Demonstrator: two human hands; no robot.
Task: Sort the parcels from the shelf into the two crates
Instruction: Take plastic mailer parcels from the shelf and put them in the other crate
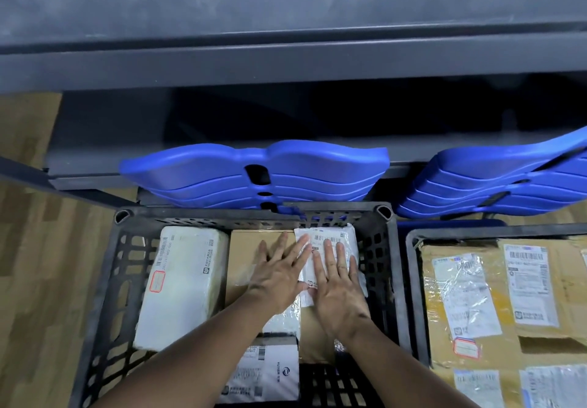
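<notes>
Both my hands lie flat inside the left black crate [104, 268]. My right hand [336, 283] presses on a small white bagged parcel [333, 239] with a barcode label at the crate's far right. My left hand [279, 274] rests with fingers spread on a brown cardboard box [247, 245] and touches the white parcel's left edge. A large white wrapped parcel [181, 283] fills the crate's left side. A grey-white labelled parcel [270, 372] sits near me. The right black crate [413, 280] holds brown cardboard parcels [495, 337] with shipping labels.
A dark grey metal shelf [286, 64] runs across above the crates; its lower level looks dark. Stacked blue plastic chair seats [254, 175] lean behind the left crate, and more blue seats [495, 182] stand behind the right crate. Wooden floor [35, 249] shows at left.
</notes>
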